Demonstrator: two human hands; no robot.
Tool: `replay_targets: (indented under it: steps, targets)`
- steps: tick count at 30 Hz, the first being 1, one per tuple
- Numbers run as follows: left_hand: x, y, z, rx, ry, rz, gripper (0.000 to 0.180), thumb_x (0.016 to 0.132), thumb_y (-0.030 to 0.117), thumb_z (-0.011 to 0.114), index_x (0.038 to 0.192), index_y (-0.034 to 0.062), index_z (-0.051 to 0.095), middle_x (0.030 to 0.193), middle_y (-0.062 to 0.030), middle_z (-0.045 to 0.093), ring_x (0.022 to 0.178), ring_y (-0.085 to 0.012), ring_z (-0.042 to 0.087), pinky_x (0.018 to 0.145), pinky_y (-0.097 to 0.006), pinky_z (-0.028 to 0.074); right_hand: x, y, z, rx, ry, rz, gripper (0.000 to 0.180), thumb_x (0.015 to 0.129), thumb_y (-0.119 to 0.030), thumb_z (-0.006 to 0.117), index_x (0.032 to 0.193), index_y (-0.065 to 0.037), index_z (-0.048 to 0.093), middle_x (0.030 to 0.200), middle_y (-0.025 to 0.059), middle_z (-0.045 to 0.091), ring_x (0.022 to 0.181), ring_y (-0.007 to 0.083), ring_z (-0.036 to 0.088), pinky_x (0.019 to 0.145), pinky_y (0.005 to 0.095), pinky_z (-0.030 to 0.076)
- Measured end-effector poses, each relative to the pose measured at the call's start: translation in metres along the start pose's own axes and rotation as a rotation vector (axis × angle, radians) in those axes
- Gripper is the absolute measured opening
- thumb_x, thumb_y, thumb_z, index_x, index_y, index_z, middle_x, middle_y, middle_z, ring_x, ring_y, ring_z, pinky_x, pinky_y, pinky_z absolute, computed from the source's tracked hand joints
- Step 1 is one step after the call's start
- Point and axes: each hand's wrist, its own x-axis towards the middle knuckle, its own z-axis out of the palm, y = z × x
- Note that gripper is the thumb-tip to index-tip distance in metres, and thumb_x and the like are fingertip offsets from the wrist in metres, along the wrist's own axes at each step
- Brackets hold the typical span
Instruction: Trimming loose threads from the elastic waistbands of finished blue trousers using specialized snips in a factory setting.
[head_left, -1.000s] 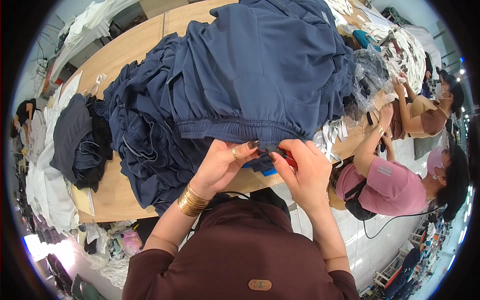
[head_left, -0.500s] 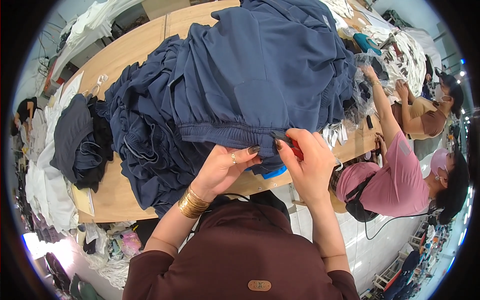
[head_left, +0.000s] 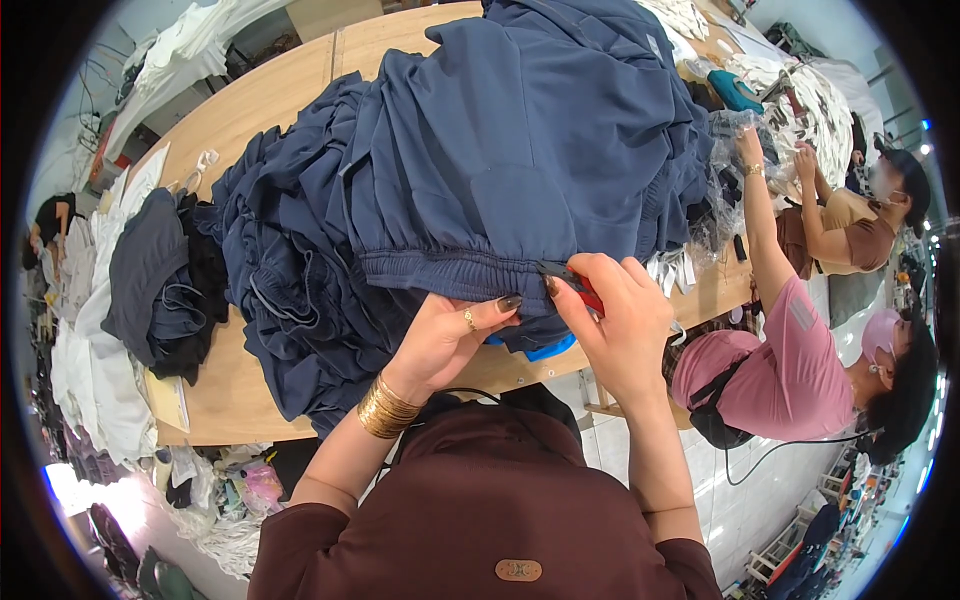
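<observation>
Across the table lies a navy garment (head_left: 560, 150) with a gathered elastic waistband (head_left: 430, 272) along its near edge. My left hand (head_left: 445, 340) pinches the underside of that band, thumb on top and the other fingers mostly hidden behind the cloth. Closed round a pair of thread snips (head_left: 592, 299) with red handles and dark blades is my right hand (head_left: 630, 325). The blade tips rest at the band's upper seam, just right of my left thumb. Whether a thread is between them is too small to tell.
More crumpled navy garments (head_left: 290, 300) are heaped at the left, beside a dark folded pile (head_left: 150, 270) and white cloth (head_left: 85, 370). To the right, a co-worker in pink (head_left: 770, 370) reaches over clear plastic bags (head_left: 725, 190). A second person (head_left: 840, 230) stands farther off.
My hands keep nearly the same place, with the snips shifted slightly left along the seam. The co-worker in pink has raised the reaching arm a little and leaned.
</observation>
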Motion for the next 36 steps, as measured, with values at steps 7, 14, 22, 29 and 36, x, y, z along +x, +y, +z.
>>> replay_targets:
  steps: [7, 14, 22, 29, 36]
  targets:
    - [0.001, -0.004, -0.003, 0.003, -0.012, -0.012, 0.025, 0.085, 0.004, 0.062, 0.110, 0.0001, 0.060, 0.106, -0.0081, 0.064, 0.095, -0.0173, 0.061, 0.086, -0.034, 0.049, 0.002, -0.005, 0.005, 0.201, -0.009, 0.218, 0.015, 0.083, -0.019, 0.067, 0.086, -0.007, 0.060, 0.067, 0.0040, 0.055, 0.058, 0.0181, 0.049, 0.053, 0.0303, 0.039]
    - [0.000, -0.002, -0.003, -0.032, -0.021, 0.006, 0.028, 0.084, 0.003, 0.063, 0.111, -0.0001, 0.059, 0.106, -0.0080, 0.064, 0.094, -0.0169, 0.061, 0.085, -0.032, 0.049, 0.003, 0.001, 0.000, 0.227, 0.001, 0.145, 0.015, 0.081, -0.018, 0.068, 0.085, -0.006, 0.059, 0.065, 0.0048, 0.054, 0.057, 0.0180, 0.048, 0.052, 0.0301, 0.039]
    - [-0.001, 0.000, 0.005, 0.014, 0.002, 0.068, 0.030, 0.084, 0.003, 0.063, 0.114, -0.0006, 0.057, 0.108, -0.0082, 0.063, 0.097, -0.0164, 0.060, 0.086, -0.032, 0.049, 0.004, 0.004, -0.003, -0.003, -0.007, -0.091, 0.017, 0.078, -0.021, 0.069, 0.082, -0.009, 0.059, 0.066, 0.0003, 0.055, 0.058, 0.0182, 0.048, 0.053, 0.0305, 0.038]
    - [0.000, 0.001, 0.002, -0.037, -0.006, 0.041, 0.029, 0.084, 0.003, 0.063, 0.112, -0.0012, 0.058, 0.107, -0.0091, 0.064, 0.096, -0.0173, 0.061, 0.086, -0.032, 0.048, 0.006, 0.003, -0.003, 0.004, -0.009, -0.105, 0.017, 0.077, -0.021, 0.070, 0.084, -0.008, 0.060, 0.068, 0.0004, 0.055, 0.059, 0.0185, 0.048, 0.054, 0.0309, 0.039]
    - [-0.002, 0.000, -0.001, 0.020, -0.011, 0.037, 0.024, 0.086, 0.006, 0.060, 0.110, 0.0016, 0.060, 0.107, -0.0070, 0.064, 0.098, -0.0167, 0.060, 0.089, -0.034, 0.047, 0.005, 0.002, -0.004, 0.038, -0.005, -0.074, 0.016, 0.077, -0.020, 0.070, 0.083, -0.008, 0.060, 0.066, 0.0006, 0.055, 0.058, 0.0188, 0.047, 0.053, 0.0310, 0.038]
